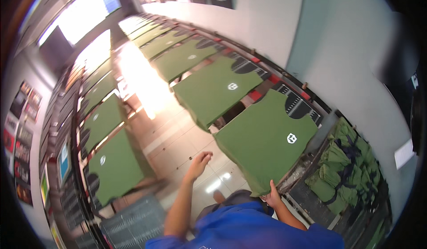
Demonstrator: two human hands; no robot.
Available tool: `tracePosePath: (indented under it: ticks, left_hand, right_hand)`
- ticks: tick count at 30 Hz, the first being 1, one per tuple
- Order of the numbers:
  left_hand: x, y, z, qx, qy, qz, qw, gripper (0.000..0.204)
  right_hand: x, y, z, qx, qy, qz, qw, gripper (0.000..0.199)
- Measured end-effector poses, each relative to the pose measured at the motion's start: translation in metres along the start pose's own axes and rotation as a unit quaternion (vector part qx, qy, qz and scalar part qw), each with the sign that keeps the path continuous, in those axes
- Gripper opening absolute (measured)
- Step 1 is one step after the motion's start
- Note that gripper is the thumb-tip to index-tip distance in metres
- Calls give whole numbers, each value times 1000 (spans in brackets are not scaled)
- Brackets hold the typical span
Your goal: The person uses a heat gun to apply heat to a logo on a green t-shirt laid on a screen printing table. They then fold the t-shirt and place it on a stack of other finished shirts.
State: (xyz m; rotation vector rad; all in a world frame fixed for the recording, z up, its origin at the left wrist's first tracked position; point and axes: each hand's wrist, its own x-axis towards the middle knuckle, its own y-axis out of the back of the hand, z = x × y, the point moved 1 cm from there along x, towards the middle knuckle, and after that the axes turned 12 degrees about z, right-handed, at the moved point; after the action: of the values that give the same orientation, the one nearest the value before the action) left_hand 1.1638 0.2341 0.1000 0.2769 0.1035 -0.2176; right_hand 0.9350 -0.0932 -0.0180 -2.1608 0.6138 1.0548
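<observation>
A green T-shirt (262, 138) with a small white emblem lies spread over a dark printing board at my right. My right hand (273, 198) grips its near lower corner, thumb upward, with the fingers partly hidden by the cloth. Above the tiled floor, apart from the shirts, hangs my left hand (200, 163). Its fingers are curled in, and nothing shows in them. Just beyond the nearest shirt, another green T-shirt (218, 86) with the same kind of emblem covers its own board.
Two long rows of boards carry more green shirts, such as the left-hand shirt (116, 166), with an aisle (178, 133) between. A bare grey board (133, 222) sits at the near left. Crumpled green garments (344, 169) are heaped at the right, beside the wall.
</observation>
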Motion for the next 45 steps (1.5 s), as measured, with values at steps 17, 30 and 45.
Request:
tracePosePath:
  ticks: [17, 30, 45]
  left_hand:
    - [201, -12, -9, -96, 301, -343, 885, 42]
    - [401, -21, 269, -505, 25, -409, 760, 50]
    - [682, 71, 332, -275, -86, -240, 927, 25]
  right_hand:
    - [-39, -147, -184, 258, 354, 233, 868, 26]
    - [-165, -315, -387, 187, 736, -22, 650, 36]
    - [1, -425, -483, 119, 564, 303, 759, 31]
